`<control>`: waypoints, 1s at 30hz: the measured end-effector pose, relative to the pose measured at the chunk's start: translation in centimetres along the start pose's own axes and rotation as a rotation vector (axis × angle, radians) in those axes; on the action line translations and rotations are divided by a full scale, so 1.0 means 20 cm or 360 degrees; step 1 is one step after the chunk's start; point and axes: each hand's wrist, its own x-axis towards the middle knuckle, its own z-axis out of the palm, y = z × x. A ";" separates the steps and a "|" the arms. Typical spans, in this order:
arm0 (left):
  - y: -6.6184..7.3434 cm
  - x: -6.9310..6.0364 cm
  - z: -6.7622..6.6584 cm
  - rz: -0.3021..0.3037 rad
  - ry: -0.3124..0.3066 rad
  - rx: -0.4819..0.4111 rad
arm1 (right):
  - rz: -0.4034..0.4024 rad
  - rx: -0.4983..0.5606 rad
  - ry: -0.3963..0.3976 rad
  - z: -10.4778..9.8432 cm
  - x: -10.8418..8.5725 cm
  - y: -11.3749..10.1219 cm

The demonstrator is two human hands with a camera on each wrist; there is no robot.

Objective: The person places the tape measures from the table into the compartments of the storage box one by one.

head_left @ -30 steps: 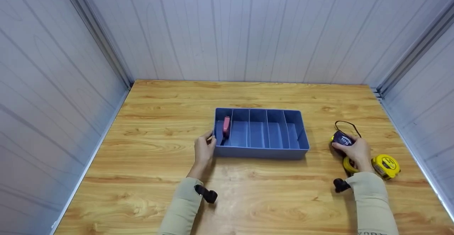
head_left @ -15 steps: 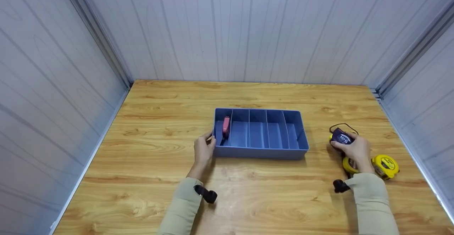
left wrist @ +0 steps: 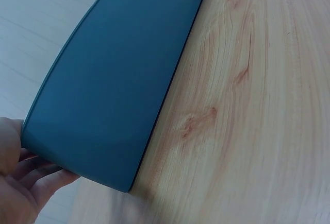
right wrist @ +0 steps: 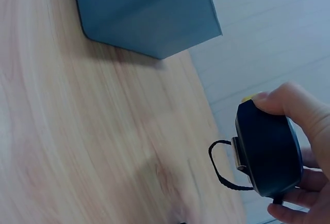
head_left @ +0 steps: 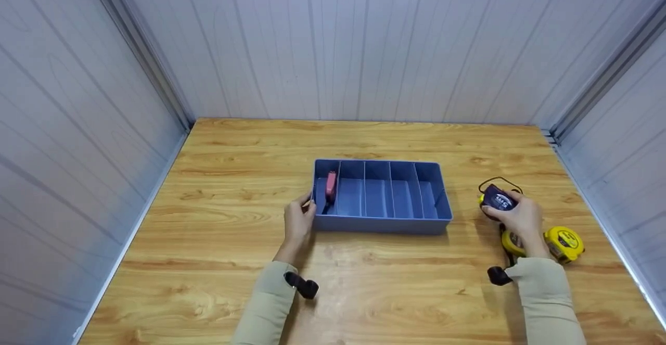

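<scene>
My left hand [head_left: 299, 220] holds the near left corner of a blue divided tray [head_left: 382, 224]. In the left wrist view its thumb lies by the tray's [left wrist: 111, 85] rim, with the fingers against the end wall. A slim pink-red object [head_left: 331, 183] stands in the leftmost compartment; its kind is not clear. My right hand [head_left: 523, 220] grips a dark tape measure [head_left: 499, 199] with a black wrist strap, to the right of the tray. The right wrist view shows the tape measure [right wrist: 270, 149] above the table, between thumb and fingers.
Two yellow tape measures lie on the wooden table beneath and beside my right wrist: one [head_left: 511, 242] partly hidden by the forearm, the other [head_left: 564, 243] farther right. Pale panel walls [head_left: 364, 48] enclose the table at the back and both sides.
My right hand has moved slightly left and away from me with the dark tape measure, its strap swinging along. The left hand and the tray stay in place.
</scene>
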 end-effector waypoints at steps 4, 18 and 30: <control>0.00 0.00 0.00 -0.0004 -0.0002 -0.0012 | -0.0047 -0.0024 0.0045 0.00 -0.02 -0.03; 0.00 0.00 -0.01 -0.0038 -0.0045 -0.0022 | -0.0191 0.0008 0.0117 0.00 -0.05 -0.14; 0.01 0.01 0.01 -0.0055 -0.0039 -0.0015 | -0.0303 0.0090 0.0127 0.02 -0.08 -0.26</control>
